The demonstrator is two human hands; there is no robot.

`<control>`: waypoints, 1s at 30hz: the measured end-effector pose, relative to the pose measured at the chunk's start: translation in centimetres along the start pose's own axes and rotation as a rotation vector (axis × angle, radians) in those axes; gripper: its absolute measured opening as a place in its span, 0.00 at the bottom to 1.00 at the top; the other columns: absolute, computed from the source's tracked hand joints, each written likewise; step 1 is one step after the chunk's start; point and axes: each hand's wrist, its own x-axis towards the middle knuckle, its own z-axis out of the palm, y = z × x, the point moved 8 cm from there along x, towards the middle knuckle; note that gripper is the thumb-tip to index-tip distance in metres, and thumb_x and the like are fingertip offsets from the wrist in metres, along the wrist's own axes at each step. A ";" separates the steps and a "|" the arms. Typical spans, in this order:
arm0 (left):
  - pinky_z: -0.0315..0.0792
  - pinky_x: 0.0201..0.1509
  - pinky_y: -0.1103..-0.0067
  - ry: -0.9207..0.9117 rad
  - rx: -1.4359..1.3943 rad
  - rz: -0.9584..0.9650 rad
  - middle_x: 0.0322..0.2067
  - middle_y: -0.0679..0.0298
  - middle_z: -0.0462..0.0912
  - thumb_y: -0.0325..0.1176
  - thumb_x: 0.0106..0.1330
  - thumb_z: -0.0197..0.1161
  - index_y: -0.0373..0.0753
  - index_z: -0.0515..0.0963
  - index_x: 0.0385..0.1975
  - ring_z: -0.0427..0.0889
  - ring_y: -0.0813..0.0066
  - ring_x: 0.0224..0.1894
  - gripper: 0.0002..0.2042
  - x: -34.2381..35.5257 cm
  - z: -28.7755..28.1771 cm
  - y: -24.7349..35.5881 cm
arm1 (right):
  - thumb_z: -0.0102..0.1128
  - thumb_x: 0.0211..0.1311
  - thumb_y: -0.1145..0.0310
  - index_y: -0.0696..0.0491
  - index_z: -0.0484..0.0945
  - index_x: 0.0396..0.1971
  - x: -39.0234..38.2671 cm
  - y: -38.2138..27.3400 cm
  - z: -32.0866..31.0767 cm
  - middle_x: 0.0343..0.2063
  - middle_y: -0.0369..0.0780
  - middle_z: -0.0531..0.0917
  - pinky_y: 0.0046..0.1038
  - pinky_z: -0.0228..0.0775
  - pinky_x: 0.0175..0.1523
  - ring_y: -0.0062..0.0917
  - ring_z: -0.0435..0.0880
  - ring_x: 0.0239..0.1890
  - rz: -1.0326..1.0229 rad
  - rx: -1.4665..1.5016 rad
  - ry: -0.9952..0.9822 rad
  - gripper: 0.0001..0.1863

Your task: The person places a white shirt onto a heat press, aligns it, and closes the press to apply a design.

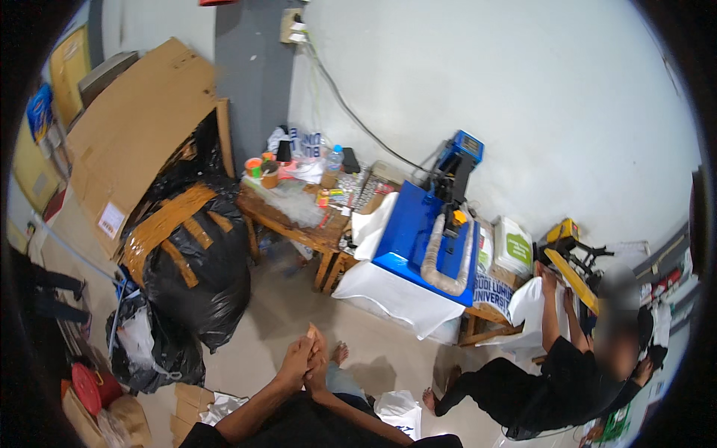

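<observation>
My left hand (pixel 297 357) and my right hand (pixel 317 367) are together in front of my body, low in the middle. Their fingers are closed and pressed against each other. Whether anything small lies between them is hidden. Beyond them to the right stands a blue heat press (pixel 403 239) with a curved, wrapped handle (pixel 433 261). White cloth (pixel 388 297) hangs below its front edge. Neither hand touches the press. Close to my right forearm, a white bag or folded cloth (pixel 397 409) lies low down.
Big black plastic bags (pixel 216 276) with brown tape stand left, by a large cardboard sheet (pixel 142 127). A wooden table (pixel 280 218) holds a bottle (pixel 333 160) and small items. At right, a seated person (pixel 553 388) reaches toward white cloth (pixel 529 306) beside a yellow-edged frame (pixel 573 280).
</observation>
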 end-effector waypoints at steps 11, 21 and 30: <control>0.68 0.56 0.75 -0.407 0.001 0.393 0.39 0.60 0.76 0.49 0.76 0.45 0.36 0.70 0.51 0.77 0.72 0.46 0.21 12.6 21.9 8.6 | 0.67 0.57 0.62 0.62 0.65 0.61 13.1 -8.4 -19.3 0.59 0.54 0.69 0.41 0.58 0.65 0.48 0.68 0.62 -0.399 -0.564 0.214 0.35; 0.68 0.59 0.66 -0.669 1.473 1.340 0.38 0.53 0.84 0.50 0.71 0.52 0.32 0.81 0.33 0.79 0.55 0.48 0.23 37.2 47.9 12.0 | 0.69 0.51 0.53 0.58 0.77 0.46 25.4 -4.2 -23.8 0.42 0.51 0.83 0.42 0.69 0.57 0.44 0.81 0.48 -0.050 -1.264 -0.470 0.28; 0.72 0.49 0.59 -0.561 1.789 0.866 0.21 0.50 0.82 0.58 0.72 0.41 0.33 0.79 0.12 0.82 0.47 0.32 0.36 42.3 52.2 8.7 | 0.66 0.53 0.51 0.52 0.81 0.46 28.2 -4.6 -24.9 0.41 0.48 0.85 0.39 0.76 0.49 0.43 0.84 0.44 0.480 -1.024 -0.806 0.25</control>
